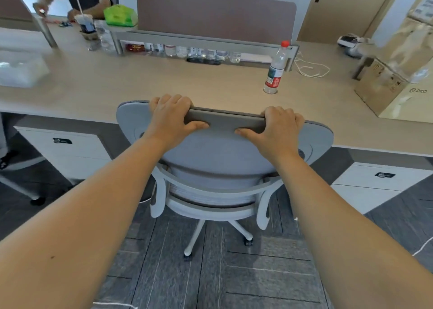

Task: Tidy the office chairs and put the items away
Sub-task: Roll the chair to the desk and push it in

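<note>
Both hands grip the top edge of the grey office chair (222, 151): left hand (169, 119) & right hand (278, 128) each curl fingers over the far side w/ thumbs pressed on the near face, clamped on the backrest. Chair sits right at the desk (140, 86), backrest top overlapping the desk edge, seat under it, wheels on the dark carpet.

Around it: white drawer unit (68, 154) under the desk on the left, another drawer unit (372, 184) on the right, chair between them w/ gaps both sides. A second chair's white leg (21, 189) shows far left.

On the desk: water bottle (276, 68) w/ red cap, upright, just beyond the chair's right side; looks nearly empty. White cable (311, 68) coiled behind it. Cardboard box (379, 81) at right, shut. Clear plastic tub (21, 70) at left, contents blurred. Shelf under the divider panel (215, 15) holds a row of small clear bottles (199, 54); can't tell the fill. Drink cup (85, 24) w/ straw, dark liquid inside, next to a green bag (120, 15). Another person's hands (42, 8) rest on the far desk at top left
</note>
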Motion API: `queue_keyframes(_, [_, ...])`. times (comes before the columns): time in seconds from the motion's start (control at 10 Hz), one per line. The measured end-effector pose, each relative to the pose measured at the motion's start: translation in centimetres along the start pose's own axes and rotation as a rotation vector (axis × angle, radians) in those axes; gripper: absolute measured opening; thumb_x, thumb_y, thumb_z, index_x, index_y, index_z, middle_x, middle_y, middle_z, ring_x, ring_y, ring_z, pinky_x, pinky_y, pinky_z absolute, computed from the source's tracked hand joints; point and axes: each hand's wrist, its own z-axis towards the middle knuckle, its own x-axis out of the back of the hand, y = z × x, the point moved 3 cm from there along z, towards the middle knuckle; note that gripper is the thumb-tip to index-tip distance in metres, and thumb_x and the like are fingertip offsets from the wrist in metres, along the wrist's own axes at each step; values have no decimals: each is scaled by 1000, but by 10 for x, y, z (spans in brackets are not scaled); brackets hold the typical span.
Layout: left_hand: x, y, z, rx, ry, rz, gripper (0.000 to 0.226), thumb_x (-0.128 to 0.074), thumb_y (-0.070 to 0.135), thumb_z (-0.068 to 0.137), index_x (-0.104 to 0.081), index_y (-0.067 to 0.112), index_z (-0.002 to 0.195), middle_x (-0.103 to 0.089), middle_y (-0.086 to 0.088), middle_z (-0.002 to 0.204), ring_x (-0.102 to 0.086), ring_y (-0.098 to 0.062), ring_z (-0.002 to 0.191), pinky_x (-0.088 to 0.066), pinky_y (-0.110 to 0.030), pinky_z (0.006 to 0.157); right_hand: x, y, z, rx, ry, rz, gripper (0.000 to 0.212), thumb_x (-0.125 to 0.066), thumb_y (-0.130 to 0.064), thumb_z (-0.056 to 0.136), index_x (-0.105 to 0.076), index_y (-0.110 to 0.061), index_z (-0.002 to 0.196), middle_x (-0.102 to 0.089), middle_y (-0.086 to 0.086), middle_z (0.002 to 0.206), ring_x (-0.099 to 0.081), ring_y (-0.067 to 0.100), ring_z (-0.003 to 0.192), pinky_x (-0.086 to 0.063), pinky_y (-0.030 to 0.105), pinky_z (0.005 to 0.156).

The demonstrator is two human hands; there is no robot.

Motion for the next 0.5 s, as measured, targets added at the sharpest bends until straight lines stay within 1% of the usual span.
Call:
queue_keyframes(0.1, [-6, -1, 12, -15, 25, -34, 48, -62, 45, 76, -56, 1, 95, -59, -17, 101, -46, -32, 102, -23, -38, 90, -1, 3, 15, -9, 5, 23, 52, -65, -57, 68, -39, -13, 77, -36, -2, 73, -31, 19, 82, -12, 28, 73])
queue_keyframes(0.2, [-10, 2, 17, -30, 75, -35, 49, -63, 46, 75, -57, 1, 95, -59, -16, 101, -46, -31, 101, -18, -34, 85, 0, 10, 23, -7, 22, 32, 51, -66, -55, 68, -39, -14, 78, -41, 2, 82, -31, 18, 82, -12, 28, 73])
queue_keyframes(0.3, [-8, 4, 12, -32, 74, -26, 52, -62, 50, 74, -58, 2, 95, -59, -16, 100, -46, -32, 99, -19, -36, 87, 1, 10, 19, -10, 13, 24, 50, -66, -56, 68, -39, -15, 79, -41, 1, 83, -32, 18, 83, -12, 27, 74])
queue_keyframes(0.4, [-7, 7, 8, -22, 28, 11, 66, -45, 63, 69, -58, 5, 96, -58, -15, 100, -47, -32, 98, -20, -39, 93, 0, 10, 16, -22, -13, 26, 51, -65, -55, 69, -50, -11, 88, -42, 1, 88, -32, 20, 85, -19, 32, 80])
queue_keyframes(0.5, [-2, 16, -5, 76, -24, 68, 62, -52, 56, 77, -48, 11, 120, -44, -13, 130, -34, -33, 124, -14, -48, 109, 2, 6, 9, -5, -62, -14, 58, -63, -52, 73, -52, -11, 113, -50, 8, 113, -42, 27, 107, -25, 39, 98])
